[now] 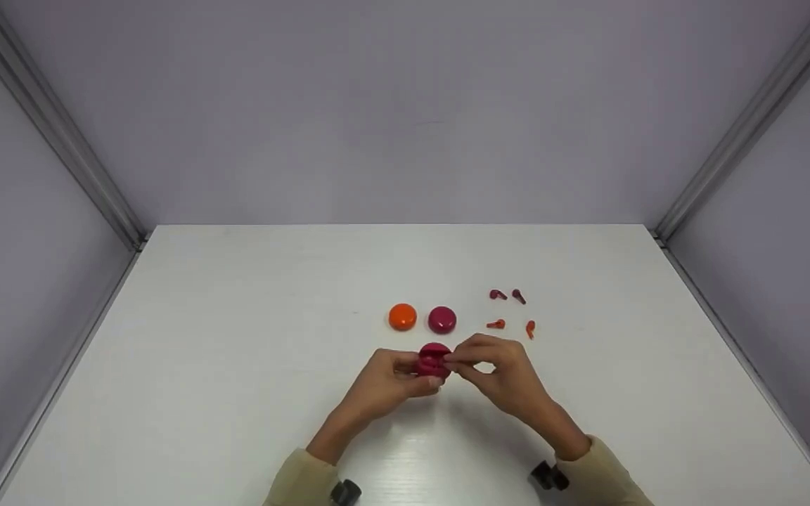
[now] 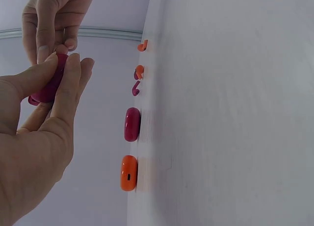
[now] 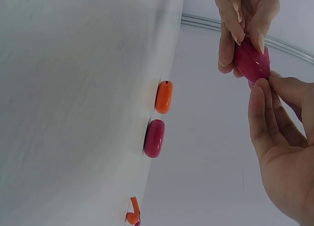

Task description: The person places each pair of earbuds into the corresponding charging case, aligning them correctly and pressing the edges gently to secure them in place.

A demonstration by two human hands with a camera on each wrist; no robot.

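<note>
Open magenta case (image 1: 433, 360) between both my hands.
Left hand (image 1: 385, 384) grips it; right fingers (image 1: 463, 360) pinch at its 3 o'clock edge (contents unclear).

The left hand (image 2: 37, 138) fills the lower left, fingers and thumb curled round a magenta case (image 2: 49, 84); the right hand (image 2: 51, 15) comes in from the top, fingertips meeting the case's upper edge; on the white table (image 2: 221, 113) lie a second magenta case (image 2: 132, 124) and, just beside it, an orange case (image 2: 129, 173); farther off lie two orange earbuds (image 2: 142, 45) (image 2: 140, 70) and a magenta earbud (image 2: 135, 90), close to one another.
</note>
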